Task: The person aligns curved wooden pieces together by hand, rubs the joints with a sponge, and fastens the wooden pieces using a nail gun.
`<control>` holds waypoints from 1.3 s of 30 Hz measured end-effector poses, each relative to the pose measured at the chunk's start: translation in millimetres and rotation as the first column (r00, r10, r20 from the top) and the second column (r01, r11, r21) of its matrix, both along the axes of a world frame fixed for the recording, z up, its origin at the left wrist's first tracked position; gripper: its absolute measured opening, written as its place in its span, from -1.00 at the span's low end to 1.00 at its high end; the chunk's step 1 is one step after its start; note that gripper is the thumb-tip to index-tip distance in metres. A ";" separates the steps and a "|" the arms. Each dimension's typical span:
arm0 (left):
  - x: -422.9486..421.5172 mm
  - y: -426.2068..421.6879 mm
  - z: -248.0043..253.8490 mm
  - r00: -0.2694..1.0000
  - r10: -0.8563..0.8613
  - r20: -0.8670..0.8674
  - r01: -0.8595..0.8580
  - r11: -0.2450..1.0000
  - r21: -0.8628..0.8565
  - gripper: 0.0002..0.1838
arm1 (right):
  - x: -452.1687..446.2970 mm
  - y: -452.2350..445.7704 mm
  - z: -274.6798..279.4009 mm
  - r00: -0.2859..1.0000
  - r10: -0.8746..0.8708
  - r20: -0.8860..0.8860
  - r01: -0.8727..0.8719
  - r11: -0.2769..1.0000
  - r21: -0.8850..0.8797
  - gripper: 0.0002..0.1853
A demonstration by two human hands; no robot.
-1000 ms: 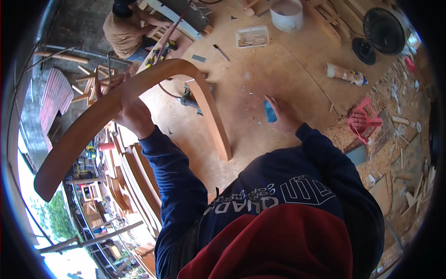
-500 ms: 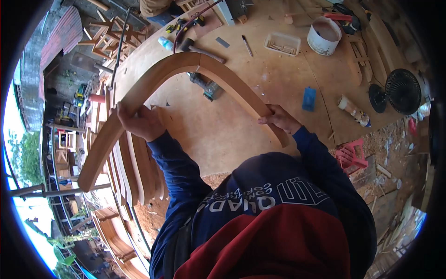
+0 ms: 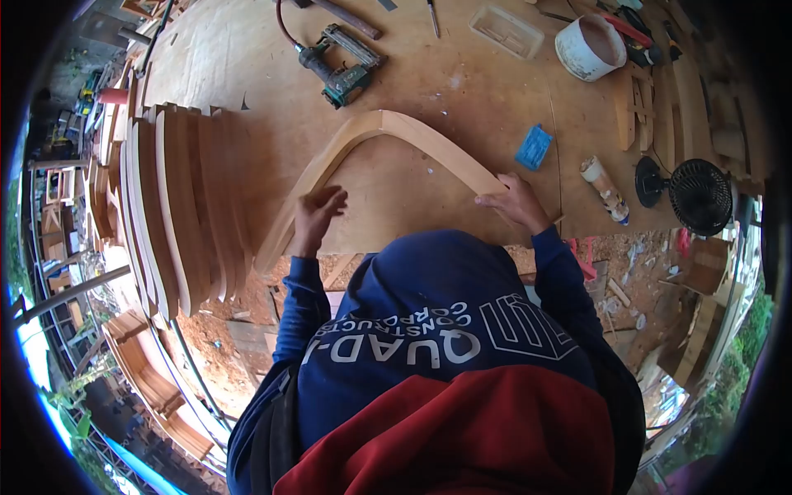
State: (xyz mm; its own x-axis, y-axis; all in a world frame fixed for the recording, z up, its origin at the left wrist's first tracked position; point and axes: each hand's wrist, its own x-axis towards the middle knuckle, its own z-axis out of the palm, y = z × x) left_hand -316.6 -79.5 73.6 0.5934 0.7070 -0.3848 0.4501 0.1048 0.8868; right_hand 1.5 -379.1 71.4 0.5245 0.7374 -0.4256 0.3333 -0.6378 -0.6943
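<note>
A curved wooden piece [image 3: 381,122], bent like a wide arch with a joint line at its top, lies low over the tabletop in front of me. My right hand [image 3: 518,203] grips its right end, thumb on the inner side. At the left arm of the arch, my left hand [image 3: 317,218] has its fingers apart and rests against or just beside the wood; whether it touches is hard to see. A nail gun [image 3: 342,70] with a hose lies on the table beyond the arch.
Curved wooden boards [image 3: 177,198] are stacked at the table's left. On the plywood table [image 3: 272,157] are a blue box [image 3: 535,147], a bottle [image 3: 605,190], a white bucket [image 3: 591,49], a plastic tray [image 3: 505,31] and a black fan [image 3: 698,196]. Debris covers the ground at right.
The curved piece has come down from a raised position onto or close to the table. My left hand has loosened its grip, while my right hand still holds the right end.
</note>
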 end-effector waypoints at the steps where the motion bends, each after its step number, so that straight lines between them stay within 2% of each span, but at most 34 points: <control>1: 10.2 10.3 -0.9 0.999 -0.022 -0.025 0.029 0.947 0.320 -0.60 | -1.9 -2.9 -14.4 0.998 0.006 0.070 -0.007 1.000 0.018 -0.44; 2: 25.8 23.5 0.0 0.999 -0.036 -0.008 0.035 0.829 0.558 -0.56 | -2.1 -4.5 -21.2 0.990 0.010 0.141 -0.016 0.999 0.039 -0.45; 3: 43.8 40.0 -3.0 0.999 -0.053 0.002 0.033 0.650 0.759 -0.53 | -1.6 -1.2 -13.9 0.994 0.001 0.105 -0.003 1.000 0.020 -0.45; 5: 74.9 70.9 -32.4 0.992 -0.094 -0.082 0.112 0.372 0.921 -0.50 | -6.2 7.6 6.5 0.999 -0.029 0.031 0.029 0.999 -0.022 -0.45; 8: 105.1 76.6 -65.2 0.992 -0.008 -0.128 0.092 0.740 0.666 -0.40 | -6.1 7.7 4.2 0.996 -0.067 0.066 0.065 0.998 0.026 -0.42; 11: 115.1 73.3 -67.0 0.949 0.085 -0.303 0.101 0.829 0.550 -0.34 | -4.2 11.6 1.6 0.990 -0.123 0.068 0.119 0.991 0.061 -0.40; 14: 119.3 74.1 -70.8 0.934 0.113 -0.338 0.097 0.831 0.548 -0.30 | 4.9 14.6 -8.9 0.988 -0.082 0.133 0.076 0.996 0.045 -0.37; 17: 124.5 73.5 -68.9 0.912 0.128 -0.389 0.133 0.806 0.577 -0.32 | 10.1 19.2 -9.9 0.952 -0.065 0.298 0.066 0.998 0.005 -0.35; 20: 128.4 72.4 -61.2 0.887 0.113 -0.447 0.186 0.799 0.572 -0.35 | 7.5 32.2 11.8 0.789 0.209 0.578 -0.120 0.975 -0.189 -0.32; 24: 129.4 72.5 -66.5 0.891 0.104 -0.442 0.197 0.788 0.583 -0.39 | 2.8 26.0 -7.4 0.859 0.062 0.508 0.005 0.991 -0.130 -0.29; 26: 131.0 73.0 -62.8 0.887 0.099 -0.452 0.200 0.799 0.567 -0.40 | -1.0 27.4 -2.6 0.885 0.031 0.464 0.048 0.986 -0.158 -0.28; 29: 129.5 74.3 -69.4 0.895 0.091 -0.438 0.189 0.810 0.555 -0.40 | 8.0 30.8 23.4 0.925 -0.130 0.358 0.180 0.977 -0.110 -0.21; 32: 129.0 70.5 -71.8 0.908 0.115 -0.402 0.158 0.797 0.583 -0.40 | 37.6 36.1 33.4 0.680 -0.109 0.725 0.093 0.994 0.062 -0.13; 34: 130.1 67.0 -65.5 0.904 0.117 -0.412 0.154 0.809 0.568 -0.40 | 73.2 31.8 24.6 0.469 0.207 0.859 0.049 0.964 -0.260 -0.11; 37: 130.2 65.9 -66.2 0.908 0.128 -0.398 0.136 0.810 0.571 -0.41 | 128.3 29.7 0.2 0.492 0.314 0.812 -0.169 0.949 -0.265 -0.18; 39: 129.1 65.5 -71.3 0.918 0.140 -0.371 0.112 0.806 0.581 -0.42 | 141.9 37.5 2.5 0.534 0.316 0.784 -0.189 0.949 -0.253 -0.23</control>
State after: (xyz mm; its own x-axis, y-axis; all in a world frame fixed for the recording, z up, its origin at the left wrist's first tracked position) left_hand -187.5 -14.1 2.2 0.4775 0.8742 -0.0878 0.7623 -0.3625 0.5361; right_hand 143.4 -341.6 74.0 0.4914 0.8708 -0.0168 0.8707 -0.4908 0.0295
